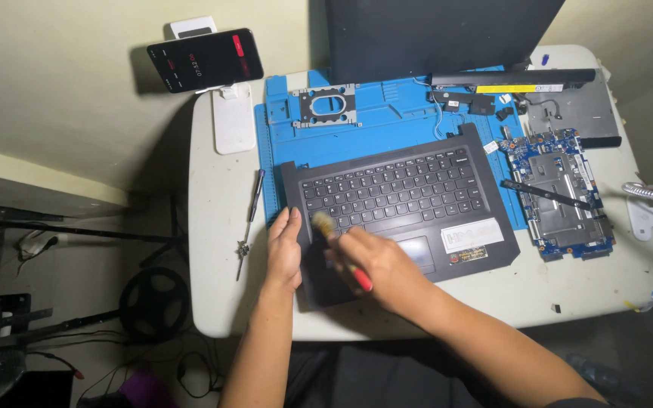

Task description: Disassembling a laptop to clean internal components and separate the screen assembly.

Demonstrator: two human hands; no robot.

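While the left hand [284,253] lies flat, fingers together, steadying the laptop base [398,208] on the white table [217,249], the right hand [376,266] grips a brush [334,245], blue mat [387,121] at twelve o'clock.

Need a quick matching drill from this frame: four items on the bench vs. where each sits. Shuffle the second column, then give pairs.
Things:
1. brush
2. phone
3. circuit board
4. screwdriver

Places:
A. on a white stand, far left corner of the table
B. right of the keyboard panel, partly on the blue mat
C. in the right hand, bristles on the panel
D. on the table, left of the left hand

Pairs: 1-C, 2-A, 3-B, 4-D
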